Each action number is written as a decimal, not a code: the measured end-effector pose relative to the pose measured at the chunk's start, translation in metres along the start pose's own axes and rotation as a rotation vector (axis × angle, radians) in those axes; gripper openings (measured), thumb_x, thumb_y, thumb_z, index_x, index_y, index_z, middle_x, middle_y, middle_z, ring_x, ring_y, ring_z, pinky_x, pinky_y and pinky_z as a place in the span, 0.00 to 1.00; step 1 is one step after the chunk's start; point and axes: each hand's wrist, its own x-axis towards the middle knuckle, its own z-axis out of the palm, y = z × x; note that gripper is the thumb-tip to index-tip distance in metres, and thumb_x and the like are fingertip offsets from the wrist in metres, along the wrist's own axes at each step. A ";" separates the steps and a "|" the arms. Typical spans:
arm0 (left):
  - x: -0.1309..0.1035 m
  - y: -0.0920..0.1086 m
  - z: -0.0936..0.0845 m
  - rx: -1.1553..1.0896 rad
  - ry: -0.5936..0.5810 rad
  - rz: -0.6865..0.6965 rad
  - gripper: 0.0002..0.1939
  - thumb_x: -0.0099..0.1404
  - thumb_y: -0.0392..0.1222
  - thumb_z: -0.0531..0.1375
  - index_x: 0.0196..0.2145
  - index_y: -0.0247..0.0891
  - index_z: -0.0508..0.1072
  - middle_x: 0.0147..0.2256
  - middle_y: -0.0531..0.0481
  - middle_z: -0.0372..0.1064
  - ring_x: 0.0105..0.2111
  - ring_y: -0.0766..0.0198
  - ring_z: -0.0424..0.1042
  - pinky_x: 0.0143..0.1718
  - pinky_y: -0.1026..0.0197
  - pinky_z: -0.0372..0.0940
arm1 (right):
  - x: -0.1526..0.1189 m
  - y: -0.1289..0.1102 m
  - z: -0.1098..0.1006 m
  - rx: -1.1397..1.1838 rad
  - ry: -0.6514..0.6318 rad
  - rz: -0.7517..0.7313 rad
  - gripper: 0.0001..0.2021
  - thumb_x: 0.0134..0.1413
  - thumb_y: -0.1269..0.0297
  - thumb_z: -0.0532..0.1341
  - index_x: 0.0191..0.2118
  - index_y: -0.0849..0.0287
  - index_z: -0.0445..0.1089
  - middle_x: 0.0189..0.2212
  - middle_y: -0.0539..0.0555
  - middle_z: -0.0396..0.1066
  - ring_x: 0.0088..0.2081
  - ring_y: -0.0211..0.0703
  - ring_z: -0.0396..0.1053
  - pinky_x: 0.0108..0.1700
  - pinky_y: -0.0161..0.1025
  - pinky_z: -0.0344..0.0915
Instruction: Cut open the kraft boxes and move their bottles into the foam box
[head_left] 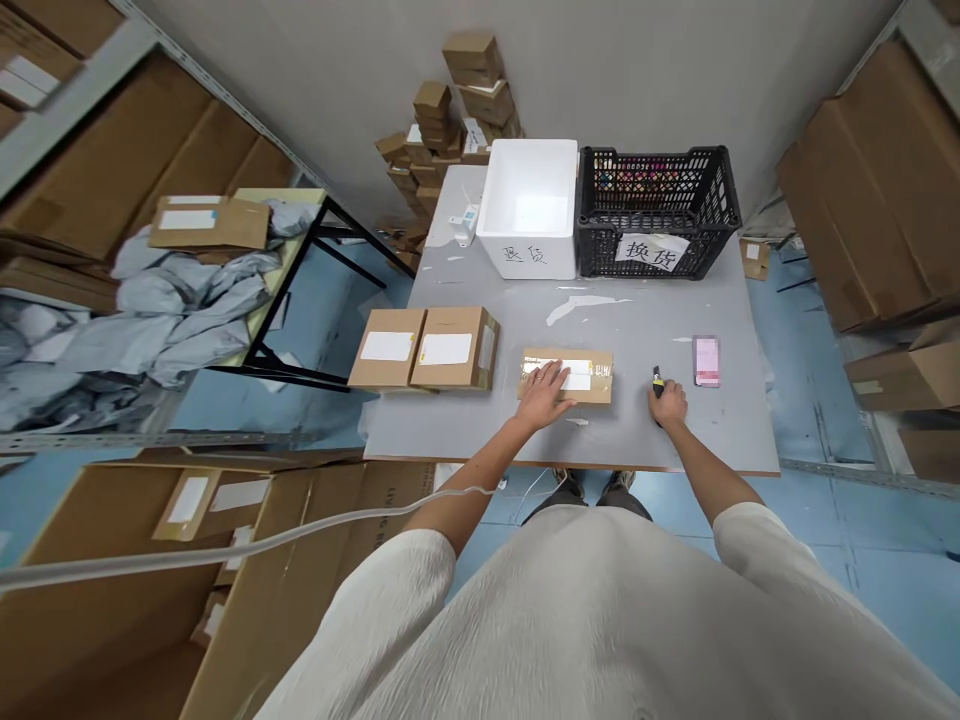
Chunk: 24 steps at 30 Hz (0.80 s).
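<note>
Head view: left hand (545, 393) rests flat on the flat brown taped cardboard parcel (568, 375); right hand (667, 402), right of it, grips a small black-yellow cutter (657, 381). Step: opening. Next: blade to tape.

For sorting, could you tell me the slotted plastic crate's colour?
Black; the slotted plastic crate shows best in head view.

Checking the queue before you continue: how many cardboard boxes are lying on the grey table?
3. Two labelled boxes sit side by side at the table's left edge; a third taped box lies under the left hand. None seem hidden.
</note>
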 end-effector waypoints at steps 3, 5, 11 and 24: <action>-0.001 -0.003 -0.001 -0.021 0.029 0.023 0.38 0.77 0.59 0.58 0.78 0.46 0.58 0.80 0.39 0.50 0.80 0.43 0.47 0.79 0.37 0.42 | -0.003 -0.029 -0.009 0.097 0.009 -0.201 0.23 0.71 0.50 0.58 0.63 0.56 0.68 0.59 0.66 0.69 0.62 0.61 0.67 0.63 0.53 0.67; -0.004 -0.007 -0.003 -0.027 0.066 0.014 0.34 0.79 0.57 0.54 0.77 0.45 0.60 0.79 0.38 0.50 0.80 0.44 0.47 0.79 0.36 0.42 | -0.005 -0.057 -0.016 0.133 -0.018 -0.348 0.23 0.71 0.51 0.56 0.65 0.55 0.69 0.61 0.65 0.69 0.62 0.60 0.67 0.65 0.54 0.66; -0.013 -0.032 -0.017 -0.048 0.195 -0.153 0.29 0.79 0.48 0.52 0.74 0.44 0.62 0.76 0.37 0.57 0.76 0.45 0.54 0.75 0.38 0.50 | -0.022 -0.134 -0.032 0.041 -0.099 -0.615 0.24 0.69 0.57 0.58 0.68 0.54 0.70 0.72 0.64 0.62 0.71 0.62 0.60 0.72 0.56 0.58; -0.017 -0.051 -0.001 -0.351 0.306 -0.307 0.39 0.73 0.46 0.61 0.76 0.38 0.54 0.69 0.32 0.67 0.69 0.37 0.66 0.66 0.39 0.64 | -0.038 -0.159 -0.045 -0.030 -0.022 -0.540 0.23 0.66 0.59 0.58 0.64 0.55 0.69 0.61 0.65 0.76 0.60 0.63 0.74 0.64 0.59 0.69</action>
